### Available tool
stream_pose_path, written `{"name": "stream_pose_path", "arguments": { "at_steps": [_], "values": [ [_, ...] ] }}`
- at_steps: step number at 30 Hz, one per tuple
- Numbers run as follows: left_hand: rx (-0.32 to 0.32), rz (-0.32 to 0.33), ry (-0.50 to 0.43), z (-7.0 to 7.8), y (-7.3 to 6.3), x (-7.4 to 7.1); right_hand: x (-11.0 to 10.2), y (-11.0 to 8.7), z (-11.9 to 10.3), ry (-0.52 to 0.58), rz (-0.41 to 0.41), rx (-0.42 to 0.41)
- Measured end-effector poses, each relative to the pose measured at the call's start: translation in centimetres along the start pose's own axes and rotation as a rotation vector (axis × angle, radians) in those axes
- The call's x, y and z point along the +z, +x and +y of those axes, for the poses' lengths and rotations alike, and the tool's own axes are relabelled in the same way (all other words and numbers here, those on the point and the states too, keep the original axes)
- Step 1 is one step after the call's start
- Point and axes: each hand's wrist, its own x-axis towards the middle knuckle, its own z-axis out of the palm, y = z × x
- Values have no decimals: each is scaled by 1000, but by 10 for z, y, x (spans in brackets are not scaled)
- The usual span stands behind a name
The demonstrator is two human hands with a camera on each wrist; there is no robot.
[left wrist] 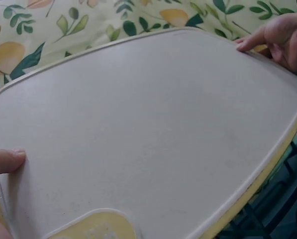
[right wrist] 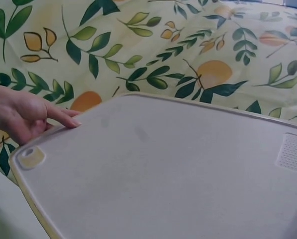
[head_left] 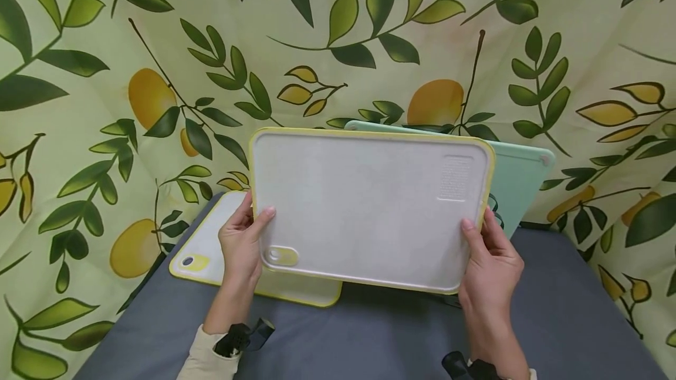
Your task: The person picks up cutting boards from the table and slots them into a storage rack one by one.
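Status: looks mid-handling. White rectangular plastic-looking board with yellow rim and rounded corners (head_left: 364,210) is gripped between left hand (head_left: 241,245) and right hand (head_left: 491,263), apparently clear of the grey cloth-covered bench (head_left: 391,345). Pick-up done, I'd judge; setting it down isn't.

Others: second white board with yellow rim (head_left: 211,233) lies flat on the bench, behind and under the left hand, nobody touching it. Mint-green panel with rounded corners (head_left: 520,175) stands tilted beyond the right hand, partly hidden by the held board. Can't tell what props it up.

Pose: hands well apart, one per short edge, both below mid-height of the board. Each thumb lies on the near face, fingers hooked round behind; how far they reach isn't visible. Board face is toward the wearer, right end slightly lower. Yellow corner patch with a hole (head_left: 285,255) sits just beside the left hand; embossed rectangular block (head_left: 455,177) is above the right thumb. Forearms reach forward, wrists under the grip points.
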Motion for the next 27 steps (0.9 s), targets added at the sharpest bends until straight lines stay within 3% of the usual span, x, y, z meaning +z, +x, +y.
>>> {"name": "stream_pose_path", "arguments": {
  "at_steps": [6, 12, 27],
  "values": [
    [-19, -47, -4, -1, -4, 14, -11, 9, -7, -25, 57, 11],
    [-35, -46, 27, 0, -7, 27, -15, 19, -20, -57, 51, 19],
    [-45, -163, 43, 15, -3, 59, -23, 43, -48, 38, 87, 101]
  ]
}}
